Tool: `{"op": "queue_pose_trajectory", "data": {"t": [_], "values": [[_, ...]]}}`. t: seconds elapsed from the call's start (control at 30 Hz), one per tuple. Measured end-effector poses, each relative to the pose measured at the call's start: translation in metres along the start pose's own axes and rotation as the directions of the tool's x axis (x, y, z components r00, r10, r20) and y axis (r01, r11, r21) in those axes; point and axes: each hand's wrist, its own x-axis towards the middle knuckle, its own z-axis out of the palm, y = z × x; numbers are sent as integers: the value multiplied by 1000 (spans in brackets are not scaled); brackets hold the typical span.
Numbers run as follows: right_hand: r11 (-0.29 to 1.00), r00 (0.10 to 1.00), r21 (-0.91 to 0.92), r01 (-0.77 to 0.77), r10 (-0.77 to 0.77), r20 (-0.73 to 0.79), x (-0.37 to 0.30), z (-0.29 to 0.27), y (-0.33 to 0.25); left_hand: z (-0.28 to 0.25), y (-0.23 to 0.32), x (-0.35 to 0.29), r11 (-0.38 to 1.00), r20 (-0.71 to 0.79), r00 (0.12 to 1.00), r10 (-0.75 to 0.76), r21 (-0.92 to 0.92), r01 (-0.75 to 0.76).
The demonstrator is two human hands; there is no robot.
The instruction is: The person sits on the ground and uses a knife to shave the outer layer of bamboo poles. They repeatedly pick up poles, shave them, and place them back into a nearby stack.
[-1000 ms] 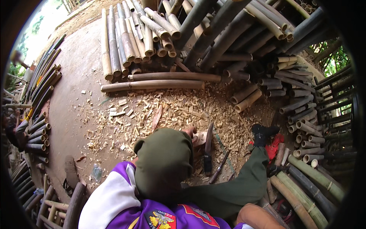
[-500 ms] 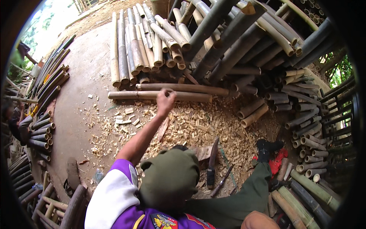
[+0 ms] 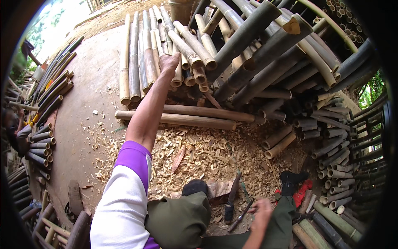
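Note:
My left arm reaches far forward, and my left hand point(image 3: 169, 63) is closed over a bamboo tube point(image 3: 177, 78) in the stack at the top middle. Its fingertips are partly hidden behind the hand. My right hand point(image 3: 261, 213) hovers near my right leg, somewhat blurred, its thumb and fingers apart with nothing visible in them. Left of it lie a slim dark-handled knife point(image 3: 240, 216) and a large knife point(image 3: 233, 197) with a dark handle, its blade crossing a wooden block point(image 3: 219, 189). Two long bamboo poles point(image 3: 199, 120) lie crosswise before the stack.
Wood chips point(image 3: 203, 149) cover the ground before me. Thick dark bamboo poles point(image 3: 248, 37) lean at the upper right, and short cut tubes point(image 3: 340, 174) are piled along the right. More bamboo point(image 3: 54, 87) lies at the left, where another person point(image 3: 20, 130) is partly visible.
My left hand has moved forward from above the crosswise poles to the stacked bamboo. My right hand has come into view beside the knives.

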Motion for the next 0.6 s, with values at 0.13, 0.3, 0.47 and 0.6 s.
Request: {"op": "queue_pose_trajectory", "data": {"t": [0.13,0.3,0.47,0.6], "values": [[683,1000,-730,0,19,18,-19,15,89,-1,23,-6,971,24,980,196,136,-198],[699,997,-711,-72,77,-25,-14,44,84,28,116,-65,698,381,876,297,540,-471],[494,1000,-870,8,-9,3,-8,58,88,77,118,-62,609,394,894,214,661,-438],[449,990,-893,-40,136,25,-14,54,95,75,134,-57,721,396,917,-40,647,-248]]}}
